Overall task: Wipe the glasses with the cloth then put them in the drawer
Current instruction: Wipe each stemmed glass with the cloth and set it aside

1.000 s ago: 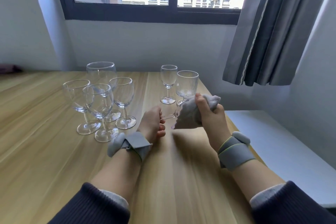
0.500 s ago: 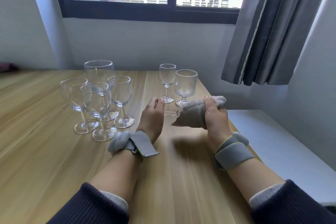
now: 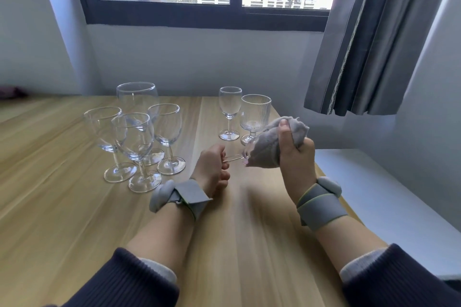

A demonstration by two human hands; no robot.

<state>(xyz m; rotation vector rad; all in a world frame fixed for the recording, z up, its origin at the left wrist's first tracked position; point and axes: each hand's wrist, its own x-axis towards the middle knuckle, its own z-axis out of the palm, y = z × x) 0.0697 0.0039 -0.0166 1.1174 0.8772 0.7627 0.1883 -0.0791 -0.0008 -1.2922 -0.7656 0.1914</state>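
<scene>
The left hand [image 3: 212, 169] pinches the stem of a wine glass [image 3: 235, 157] lying sideways above the table [image 3: 74, 219]; the right hand [image 3: 294, 154] grips the grey cloth [image 3: 267, 149] around its bowl. Twisting hard could snap the thin stem, and the ribbed goblet [image 3: 255, 113] just beyond could be knocked.

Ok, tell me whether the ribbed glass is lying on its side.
No, the ribbed glass stands upright on the table.

A pale wooden bench [image 3: 62, 219] runs up to a white wall under a dark-framed window [image 3: 207, 13] showing apartment blocks outside, a grey curtain [image 3: 369, 40] hangs at its right end, and a low white ledge [image 3: 389, 197] sits just beside the bench's right edge.
</scene>
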